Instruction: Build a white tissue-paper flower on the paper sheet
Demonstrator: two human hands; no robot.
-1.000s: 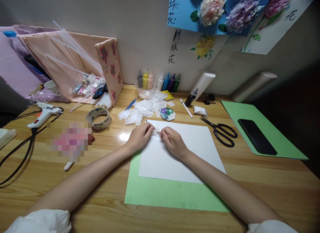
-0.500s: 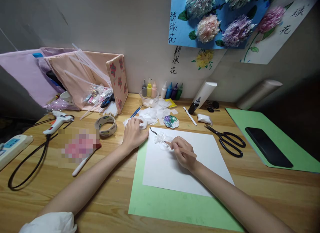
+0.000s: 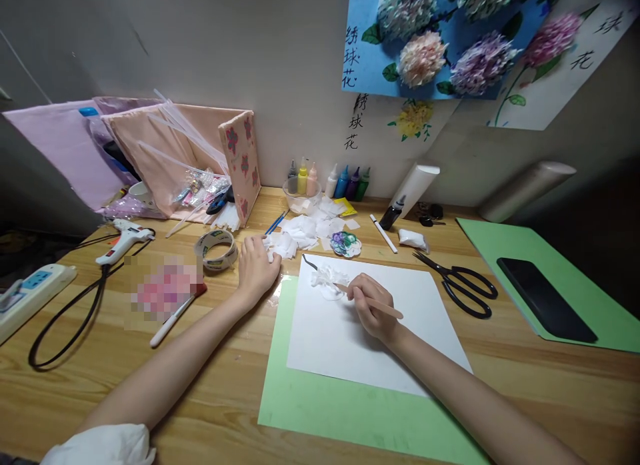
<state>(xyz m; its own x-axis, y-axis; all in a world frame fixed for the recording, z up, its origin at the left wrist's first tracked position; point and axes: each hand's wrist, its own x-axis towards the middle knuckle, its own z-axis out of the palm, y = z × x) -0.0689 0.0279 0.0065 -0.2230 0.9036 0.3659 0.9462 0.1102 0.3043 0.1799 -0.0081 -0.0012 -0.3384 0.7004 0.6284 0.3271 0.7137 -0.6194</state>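
Where the white sheet (image 3: 370, 358) nears its far left corner, a crumpled tissue tuft (image 3: 327, 280) lies on it, just beside a short dark curved stroke (image 3: 307, 261). The right hand (image 3: 373, 312) is closed round a thin wooden stick (image 3: 393, 312), held like a pencil, with its tip touching the near edge of the tuft. The white sheet lies on a larger green sheet (image 3: 350, 412), which shows along the near and left sides.

Off the paper to the left, the left hand (image 3: 256, 272) rests palm down on the worktop (image 3: 550, 385), its fingertips on the nearest of the loose tissue squares (image 3: 300, 230); whether it pinches one I cannot tell. Those squares spread back toward a clear bowl (image 3: 300, 200) and a row of small paint bottles (image 3: 345, 182) by the wall. A paint palette (image 3: 345, 244) sits between the squares and the white sheet.

A tape roll (image 3: 219, 248) lies just left of the left hand; further left are a white pen (image 3: 173, 318), a glue gun (image 3: 125, 238) and a power strip (image 3: 30, 292). Black scissors (image 3: 460, 282) lie right of the white sheet, and a dark phone (image 3: 545, 298) rests on a second green sheet (image 3: 575, 265).
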